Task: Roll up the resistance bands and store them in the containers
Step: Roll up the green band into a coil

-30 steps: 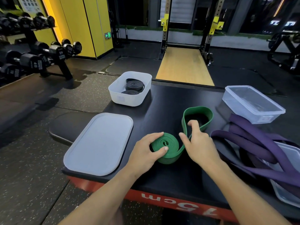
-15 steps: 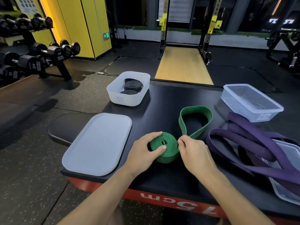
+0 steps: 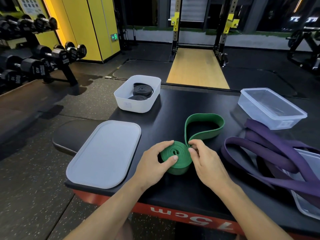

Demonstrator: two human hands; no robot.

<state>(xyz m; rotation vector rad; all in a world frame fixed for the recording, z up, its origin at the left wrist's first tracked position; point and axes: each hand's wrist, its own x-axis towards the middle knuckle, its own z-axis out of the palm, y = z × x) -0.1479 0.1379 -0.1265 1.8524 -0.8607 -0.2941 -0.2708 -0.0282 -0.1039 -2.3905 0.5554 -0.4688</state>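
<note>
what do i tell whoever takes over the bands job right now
Left hand grips the rolled part of the green band; right hand pinches its loose part beside the roll.
Done: black rolls lie in the white tub.
Left: roll in the green loop and store it, then roll the purple bands lying at right, partly over a clear tray. The clear tub behind them looks empty. The lid lies flat at left.

Three containers [image 3: 136, 105], one lid [image 3: 103, 153], one green band [image 3: 204, 121], two black rolls [image 3: 142, 90] at upper centre, and purple bands [image 3: 259, 146] at right too tangled to count.
</note>
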